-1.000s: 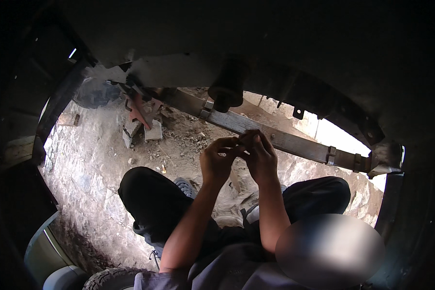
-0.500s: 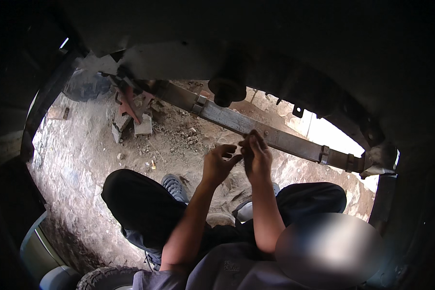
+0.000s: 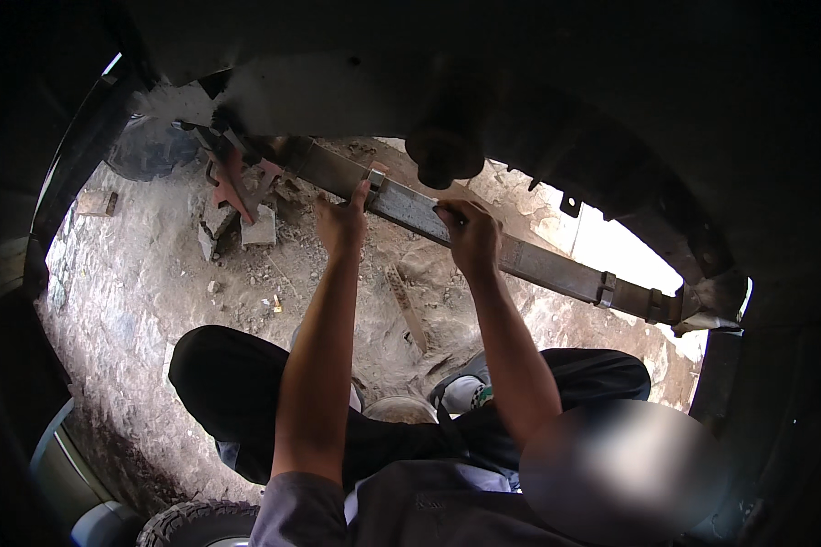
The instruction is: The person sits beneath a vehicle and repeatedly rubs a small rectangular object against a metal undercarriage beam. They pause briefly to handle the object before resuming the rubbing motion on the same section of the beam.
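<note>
A long flat steel leaf spring (image 3: 543,268) with metal clamps runs diagonally across the view. My left hand (image 3: 341,219) reaches up to its left clamp (image 3: 375,177), fingers closed around the bar's edge there. To the right, my right hand (image 3: 474,235) is against the spring with curled, pinched fingertips; whatever is between them is too dark to make out. A dark cylindrical rubber-like mount (image 3: 442,153) hangs just above and between the two hands.
Dark vehicle underbody and frame (image 3: 629,164) surround the opening. At left are a red metal stand (image 3: 230,185), concrete blocks (image 3: 258,230) and a brick (image 3: 96,203). Below lie a flat strip (image 3: 405,308), my bent legs (image 3: 219,374) and a tyre (image 3: 182,524).
My hands were together below the spring and have parted. The left has moved up and left to the clamp; the right has risen onto the spring.
</note>
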The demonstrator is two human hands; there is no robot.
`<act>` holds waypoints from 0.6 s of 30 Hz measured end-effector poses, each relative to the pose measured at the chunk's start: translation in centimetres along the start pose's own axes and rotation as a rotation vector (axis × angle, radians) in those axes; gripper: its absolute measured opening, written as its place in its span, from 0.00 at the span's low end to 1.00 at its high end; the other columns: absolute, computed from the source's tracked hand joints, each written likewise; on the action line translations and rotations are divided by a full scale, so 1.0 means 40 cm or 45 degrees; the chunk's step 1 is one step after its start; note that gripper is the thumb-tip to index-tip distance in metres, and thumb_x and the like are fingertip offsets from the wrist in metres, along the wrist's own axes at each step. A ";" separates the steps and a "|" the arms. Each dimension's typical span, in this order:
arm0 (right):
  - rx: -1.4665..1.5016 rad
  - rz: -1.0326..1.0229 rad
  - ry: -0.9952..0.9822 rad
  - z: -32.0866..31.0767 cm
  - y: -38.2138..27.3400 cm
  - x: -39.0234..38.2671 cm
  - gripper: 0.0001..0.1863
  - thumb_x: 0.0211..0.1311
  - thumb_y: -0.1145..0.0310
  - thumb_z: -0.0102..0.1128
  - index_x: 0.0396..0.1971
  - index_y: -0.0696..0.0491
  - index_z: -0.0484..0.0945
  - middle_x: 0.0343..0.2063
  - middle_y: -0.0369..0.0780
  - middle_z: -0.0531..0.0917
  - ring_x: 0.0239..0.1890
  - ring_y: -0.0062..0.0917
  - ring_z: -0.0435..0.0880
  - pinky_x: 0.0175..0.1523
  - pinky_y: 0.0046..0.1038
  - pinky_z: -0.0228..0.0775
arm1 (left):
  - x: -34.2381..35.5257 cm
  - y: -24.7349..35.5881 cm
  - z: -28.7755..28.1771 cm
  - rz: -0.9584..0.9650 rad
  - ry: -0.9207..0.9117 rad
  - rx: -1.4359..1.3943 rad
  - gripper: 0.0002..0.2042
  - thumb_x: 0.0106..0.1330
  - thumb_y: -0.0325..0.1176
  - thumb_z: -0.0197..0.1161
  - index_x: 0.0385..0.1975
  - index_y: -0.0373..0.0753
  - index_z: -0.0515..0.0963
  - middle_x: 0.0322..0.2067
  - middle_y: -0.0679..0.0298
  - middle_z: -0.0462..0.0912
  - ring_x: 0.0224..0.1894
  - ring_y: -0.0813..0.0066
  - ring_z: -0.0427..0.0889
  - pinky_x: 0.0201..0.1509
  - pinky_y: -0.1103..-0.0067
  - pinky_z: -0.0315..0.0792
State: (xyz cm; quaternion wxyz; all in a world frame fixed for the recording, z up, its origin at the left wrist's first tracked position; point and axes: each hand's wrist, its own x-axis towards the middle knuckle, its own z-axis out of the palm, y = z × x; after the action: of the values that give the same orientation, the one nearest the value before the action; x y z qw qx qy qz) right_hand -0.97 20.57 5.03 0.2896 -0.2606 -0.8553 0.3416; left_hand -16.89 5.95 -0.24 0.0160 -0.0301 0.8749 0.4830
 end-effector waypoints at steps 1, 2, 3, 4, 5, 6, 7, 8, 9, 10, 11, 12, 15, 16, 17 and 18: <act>-0.035 -0.098 -0.037 0.010 0.021 0.026 0.07 0.60 0.71 0.73 0.38 0.52 0.91 0.37 0.46 0.90 0.41 0.39 0.89 0.50 0.37 0.79 | 0.004 0.000 0.003 -0.036 -0.118 0.020 0.39 0.57 0.65 0.75 0.50 0.30 0.82 0.50 0.44 0.86 0.54 0.45 0.86 0.57 0.58 0.77; -0.086 -0.148 -0.078 0.016 0.037 0.046 0.07 0.59 0.71 0.73 0.38 0.53 0.90 0.36 0.46 0.90 0.41 0.40 0.89 0.50 0.37 0.79 | 0.013 0.001 0.003 -0.067 -0.228 0.038 0.38 0.57 0.65 0.75 0.47 0.30 0.84 0.47 0.45 0.88 0.52 0.46 0.87 0.56 0.58 0.78; -0.138 -0.197 -0.119 0.016 0.055 0.064 0.08 0.59 0.72 0.73 0.38 0.53 0.90 0.36 0.45 0.90 0.41 0.40 0.89 0.51 0.38 0.79 | 0.019 0.005 0.010 -0.105 -0.274 0.010 0.37 0.57 0.65 0.75 0.45 0.31 0.84 0.45 0.46 0.89 0.50 0.46 0.88 0.55 0.58 0.79; -0.179 -0.251 -0.172 0.022 0.061 0.075 0.08 0.58 0.72 0.73 0.38 0.54 0.90 0.35 0.45 0.89 0.41 0.40 0.89 0.51 0.38 0.79 | 0.029 -0.009 0.016 -0.151 -0.305 -0.013 0.36 0.57 0.65 0.75 0.43 0.31 0.85 0.43 0.47 0.90 0.49 0.47 0.89 0.54 0.59 0.79; -0.135 -0.176 -0.226 0.027 0.068 0.082 0.08 0.58 0.73 0.73 0.38 0.53 0.90 0.36 0.45 0.89 0.42 0.40 0.89 0.52 0.38 0.79 | 0.037 -0.023 0.023 -0.197 -0.338 -0.038 0.35 0.57 0.65 0.75 0.40 0.31 0.86 0.40 0.48 0.90 0.47 0.47 0.89 0.53 0.59 0.80; -0.127 -0.192 -0.226 0.034 0.074 0.087 0.07 0.58 0.73 0.72 0.37 0.54 0.90 0.36 0.45 0.89 0.42 0.41 0.89 0.52 0.39 0.79 | 0.042 -0.036 0.033 -0.177 -0.314 -0.104 0.32 0.60 0.61 0.75 0.43 0.32 0.85 0.40 0.51 0.90 0.40 0.56 0.90 0.41 0.65 0.79; -0.118 -0.204 -0.230 0.043 0.075 0.084 0.07 0.57 0.73 0.72 0.36 0.54 0.90 0.35 0.45 0.89 0.42 0.41 0.88 0.52 0.39 0.79 | 0.041 -0.052 0.041 -0.160 -0.291 -0.165 0.29 0.63 0.56 0.75 0.45 0.32 0.84 0.39 0.53 0.90 0.33 0.64 0.90 0.29 0.71 0.78; -0.108 -0.216 -0.233 0.051 0.078 0.081 0.06 0.57 0.73 0.72 0.35 0.54 0.89 0.35 0.46 0.89 0.42 0.41 0.88 0.52 0.39 0.79 | 0.039 -0.067 0.051 -0.143 -0.267 -0.227 0.26 0.65 0.52 0.75 0.47 0.32 0.83 0.38 0.56 0.90 0.26 0.72 0.91 0.16 0.78 0.77; -0.139 -0.231 -0.256 0.061 0.080 0.083 0.07 0.59 0.73 0.70 0.38 0.55 0.89 0.36 0.46 0.89 0.43 0.41 0.89 0.52 0.38 0.79 | 0.038 -0.080 0.061 -0.153 -0.246 -0.248 0.25 0.67 0.51 0.74 0.47 0.32 0.83 0.38 0.56 0.90 0.27 0.72 0.91 0.17 0.77 0.78; -0.168 -0.243 -0.271 0.071 0.071 0.090 0.08 0.61 0.73 0.68 0.40 0.55 0.88 0.38 0.46 0.89 0.44 0.40 0.89 0.53 0.36 0.79 | 0.037 -0.079 0.064 -0.156 -0.228 -0.267 0.24 0.68 0.50 0.74 0.48 0.33 0.82 0.38 0.57 0.90 0.28 0.71 0.91 0.18 0.77 0.79; -0.196 -0.256 -0.287 0.084 0.061 0.098 0.09 0.63 0.73 0.67 0.42 0.56 0.88 0.39 0.46 0.89 0.45 0.39 0.89 0.53 0.35 0.79 | 0.035 -0.081 0.062 -0.171 -0.235 -0.302 0.25 0.66 0.52 0.74 0.46 0.32 0.83 0.37 0.56 0.90 0.28 0.69 0.91 0.21 0.76 0.80; -0.189 -0.275 -0.289 0.104 0.047 0.110 0.08 0.64 0.73 0.67 0.42 0.56 0.88 0.40 0.46 0.89 0.45 0.39 0.89 0.53 0.35 0.78 | 0.034 -0.082 0.061 -0.186 -0.242 -0.337 0.26 0.65 0.53 0.74 0.45 0.32 0.83 0.36 0.55 0.90 0.28 0.67 0.91 0.24 0.74 0.80; -0.214 -0.325 -0.312 0.121 0.054 0.136 0.08 0.66 0.72 0.66 0.42 0.57 0.87 0.40 0.46 0.88 0.46 0.39 0.88 0.54 0.36 0.77 | 0.008 -0.015 0.027 -0.264 -0.364 -0.457 0.32 0.59 0.59 0.78 0.40 0.29 0.85 0.32 0.52 0.90 0.26 0.62 0.90 0.32 0.69 0.81; -0.230 -0.358 -0.343 0.120 0.056 0.141 0.08 0.66 0.71 0.66 0.42 0.57 0.87 0.39 0.46 0.88 0.46 0.40 0.88 0.54 0.36 0.77 | 0.010 0.000 0.010 -0.286 -0.387 -0.471 0.31 0.59 0.58 0.78 0.40 0.29 0.86 0.31 0.52 0.90 0.24 0.64 0.89 0.29 0.71 0.80; -0.249 -0.391 -0.372 0.113 0.059 0.146 0.08 0.67 0.71 0.67 0.42 0.57 0.87 0.39 0.46 0.88 0.46 0.40 0.88 0.54 0.37 0.77 | 0.011 0.011 -0.002 -0.307 -0.412 -0.485 0.31 0.59 0.58 0.79 0.40 0.28 0.86 0.30 0.53 0.90 0.22 0.65 0.89 0.27 0.72 0.80; -0.235 -0.376 -0.373 0.099 0.066 0.141 0.08 0.66 0.71 0.67 0.42 0.57 0.87 0.39 0.46 0.88 0.46 0.40 0.88 0.53 0.37 0.78 | 0.013 0.013 -0.008 -0.280 -0.410 -0.468 0.31 0.59 0.57 0.79 0.41 0.28 0.86 0.31 0.53 0.90 0.24 0.65 0.89 0.28 0.72 0.80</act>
State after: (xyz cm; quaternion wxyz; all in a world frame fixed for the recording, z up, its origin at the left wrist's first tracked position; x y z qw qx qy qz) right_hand -6.91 24.17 2.51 0.1841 -0.1055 -0.9447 0.2499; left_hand -17.45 5.94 0.34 0.2016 -0.0501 0.7503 0.6276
